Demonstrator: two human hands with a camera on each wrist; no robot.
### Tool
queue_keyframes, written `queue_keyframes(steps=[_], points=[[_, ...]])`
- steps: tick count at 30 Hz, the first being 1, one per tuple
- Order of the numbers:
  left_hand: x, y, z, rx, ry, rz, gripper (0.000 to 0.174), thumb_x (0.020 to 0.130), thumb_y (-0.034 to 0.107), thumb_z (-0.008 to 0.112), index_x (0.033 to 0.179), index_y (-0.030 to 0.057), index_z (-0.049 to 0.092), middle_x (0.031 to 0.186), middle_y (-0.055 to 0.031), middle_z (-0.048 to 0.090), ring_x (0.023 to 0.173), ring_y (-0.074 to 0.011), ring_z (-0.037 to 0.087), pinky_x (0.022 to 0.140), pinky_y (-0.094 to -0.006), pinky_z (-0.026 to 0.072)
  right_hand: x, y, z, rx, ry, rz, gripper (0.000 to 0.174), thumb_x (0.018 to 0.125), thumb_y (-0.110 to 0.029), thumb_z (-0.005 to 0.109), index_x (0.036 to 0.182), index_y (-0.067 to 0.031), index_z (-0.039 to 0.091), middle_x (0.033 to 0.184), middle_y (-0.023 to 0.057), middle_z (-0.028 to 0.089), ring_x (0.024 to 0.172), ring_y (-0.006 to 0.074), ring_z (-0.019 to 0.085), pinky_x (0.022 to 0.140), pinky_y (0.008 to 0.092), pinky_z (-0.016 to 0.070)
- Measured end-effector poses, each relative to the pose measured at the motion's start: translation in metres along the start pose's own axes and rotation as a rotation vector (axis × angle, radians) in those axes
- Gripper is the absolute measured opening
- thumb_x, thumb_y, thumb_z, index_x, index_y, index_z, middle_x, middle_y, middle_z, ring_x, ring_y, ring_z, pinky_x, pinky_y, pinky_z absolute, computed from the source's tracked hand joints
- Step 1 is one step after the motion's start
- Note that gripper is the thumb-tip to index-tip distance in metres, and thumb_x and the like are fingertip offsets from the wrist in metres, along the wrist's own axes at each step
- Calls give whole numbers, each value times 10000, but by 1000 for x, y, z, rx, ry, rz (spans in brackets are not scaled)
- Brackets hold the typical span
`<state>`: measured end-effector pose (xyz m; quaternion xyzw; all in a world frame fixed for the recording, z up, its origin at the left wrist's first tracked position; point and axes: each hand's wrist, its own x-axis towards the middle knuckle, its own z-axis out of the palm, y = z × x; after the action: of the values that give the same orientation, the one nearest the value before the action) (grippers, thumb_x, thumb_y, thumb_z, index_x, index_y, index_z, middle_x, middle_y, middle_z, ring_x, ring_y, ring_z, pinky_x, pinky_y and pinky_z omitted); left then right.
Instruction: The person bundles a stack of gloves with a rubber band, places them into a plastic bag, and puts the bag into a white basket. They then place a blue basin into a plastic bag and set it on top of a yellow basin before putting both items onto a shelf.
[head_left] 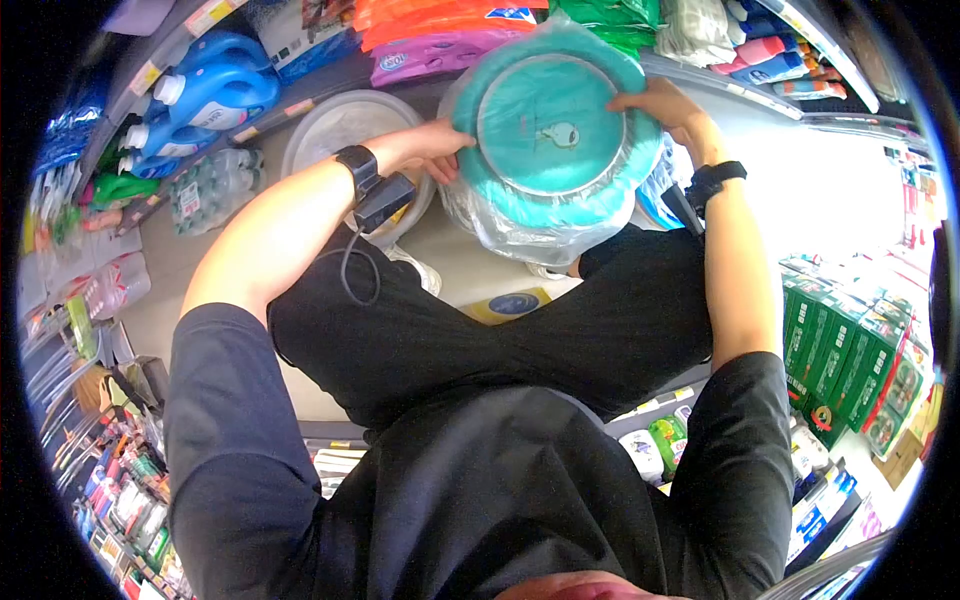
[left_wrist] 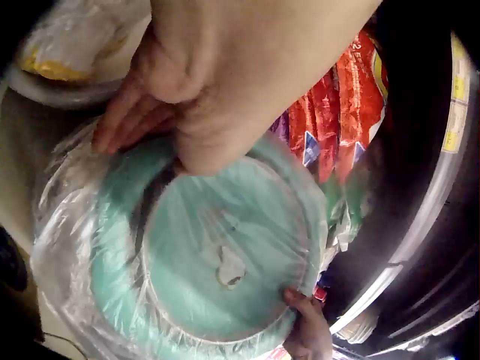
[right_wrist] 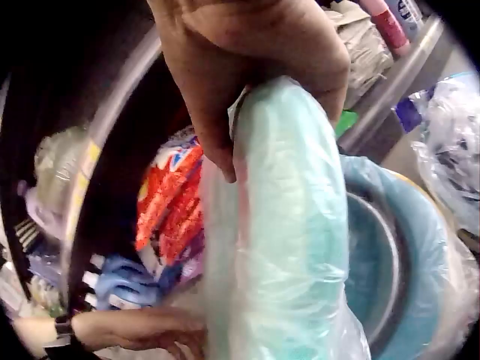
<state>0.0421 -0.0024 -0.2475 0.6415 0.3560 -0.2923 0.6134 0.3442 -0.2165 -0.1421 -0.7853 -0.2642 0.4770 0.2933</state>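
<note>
A round teal basin [head_left: 555, 75] in clear plastic wrap is held above the floor, its flat face with a small picture towards the head camera. The left hand [head_left: 437, 148] is at its left rim; in the left wrist view that hand [left_wrist: 202, 82] has its thumb on the rim and its fingers by the wrap. At the upper right rim, the right hand [head_left: 668, 106] grips the basin. The right wrist view shows the basin [right_wrist: 289, 217] edge-on, between the thumb and fingers of the right hand [right_wrist: 262, 45].
A whitish round tub [head_left: 335, 125] stands on the floor behind the left forearm. A blue wrapped basin [right_wrist: 424, 262] is beside the teal one. Shelves hold blue detergent bottles [head_left: 225, 90] and orange packs [head_left: 430, 18]; wrapped bottles [head_left: 215, 190] lie left, green boxes [head_left: 845, 350] right.
</note>
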Motion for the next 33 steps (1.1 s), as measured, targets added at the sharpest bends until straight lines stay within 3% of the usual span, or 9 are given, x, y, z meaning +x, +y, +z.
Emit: queue_keyframes(steps=[5, 8, 12, 13, 16, 19, 27, 29, 33], points=[[-24, 22, -16, 19, -70, -126, 763, 946, 624, 565, 1127, -115, 614, 926, -189, 666, 755, -270, 698, 627, -350, 598, -32, -49, -5, -118, 101, -173, 554, 782, -225, 804, 1232, 54, 643, 1110, 149, 706, 937, 200, 687, 822, 324, 557], [-65, 57, -50, 199, -59, 40, 772, 923, 718, 534, 1082, -25, 669, 898, -141, 672, 791, -223, 700, 668, -344, 583, -58, -61, -31, -68, 187, -356, 553, 792, -256, 807, 1227, 41, 640, 1102, 140, 699, 970, 209, 684, 821, 330, 567], [-125, 84, -91, -176, 40, 717, 502, 1023, 583, 479, 1127, 136, 682, 876, 39, 615, 770, -92, 533, 673, -273, 400, -81, -48, -96, 324, 240, -460, 510, 848, -266, 782, 1224, 37, 617, 1069, 149, 703, 900, 239, 720, 814, 334, 617], [-128, 79, -106, -223, 167, 807, 562, 1052, 565, 408, 1236, 85, 633, 1008, -27, 672, 920, -148, 622, 805, -309, 483, -81, -32, -122, 449, 222, -454, 498, 864, -254, 770, 1230, 40, 608, 1072, 159, 705, 864, 242, 732, 814, 337, 632], [-149, 101, -88, -588, 162, 811, 295, 1064, 320, 512, 1108, 76, 672, 944, -52, 702, 867, -138, 658, 788, -282, 525, -94, 6, -151, 832, 412, -421, 467, 868, -219, 759, 1225, 41, 606, 1066, 154, 703, 844, 238, 731, 818, 349, 633], [-146, 103, -78, -341, 175, 807, 325, 1082, 346, 481, 1018, 80, 655, 892, -35, 676, 795, -118, 633, 734, -260, 513, -110, 58, -153, 936, 539, -379, 444, 861, -198, 758, 1209, 37, 613, 1058, 140, 698, 855, 230, 721, 817, 344, 623], [-172, 138, -57, -678, -126, 793, 486, 1052, 443, 497, 1211, -8, 586, 1115, -123, 686, 1016, -237, 681, 903, -372, 541, -101, 38, -148, 903, 568, -408, 385, 843, -144, 755, 1166, 26, 631, 1035, 102, 686, 884, 209, 694, 814, 331, 596], [-149, 132, -68, -734, -471, 932, 891, 1004, 698, 286, 1496, -40, 371, 1490, -267, 467, 1382, -354, 478, 1177, -489, 362, -90, 10, -139, 846, 541, -442, 371, 838, -130, 754, 1155, 23, 636, 1029, 93, 683, 892, 203, 687, 814, 328, 589], [-173, 137, -53, -912, -386, 969, 978, 936, 768, 380, 1579, 43, 252, 1606, -144, 348, 1455, -322, 369, 1211, -504, 281, -77, -55, -81, 684, 325, -586, 442, 834, -108, 753, 1218, 48, 598, 1075, 103, 672, 926, 201, 682, 820, 329, 579]])
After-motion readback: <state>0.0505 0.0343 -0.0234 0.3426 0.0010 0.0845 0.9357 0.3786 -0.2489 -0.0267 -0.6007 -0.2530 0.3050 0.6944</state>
